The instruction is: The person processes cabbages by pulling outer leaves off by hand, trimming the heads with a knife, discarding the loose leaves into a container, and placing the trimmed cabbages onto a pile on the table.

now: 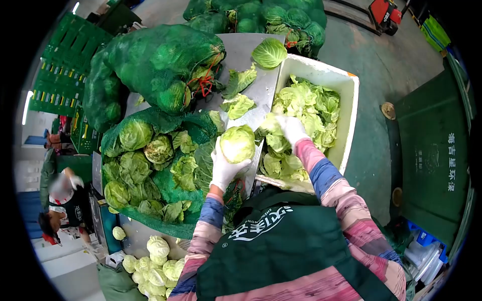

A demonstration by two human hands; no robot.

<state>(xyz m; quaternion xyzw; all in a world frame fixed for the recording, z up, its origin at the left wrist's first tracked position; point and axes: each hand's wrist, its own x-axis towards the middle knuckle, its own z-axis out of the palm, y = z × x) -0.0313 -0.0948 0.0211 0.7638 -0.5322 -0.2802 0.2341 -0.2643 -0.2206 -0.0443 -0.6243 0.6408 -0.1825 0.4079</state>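
Note:
A pale, trimmed cabbage [237, 144] rests in my left hand [225, 168], whose white-gloved fingers curl round its lower side above the metal table. My right hand [292, 131], also in a white glove, is over the near-left part of a white foam box [349, 120]. At its fingertips is a pale cabbage leaf [271, 125], slightly blurred. Loose cabbage leaves [314, 103] fill much of the box. Left of my hands, an opened green net sack [165, 183] holds several untrimmed cabbages [134, 168].
Full green net sacks [155, 62] lie on the metal table [243, 47], with loose leaves [240, 80] beside them. Trimmed cabbages [155, 271] are piled at lower left. A large green bin [434, 135] stands right, a red pallet jack [384, 15] beyond. Another person [68, 200] is at far left.

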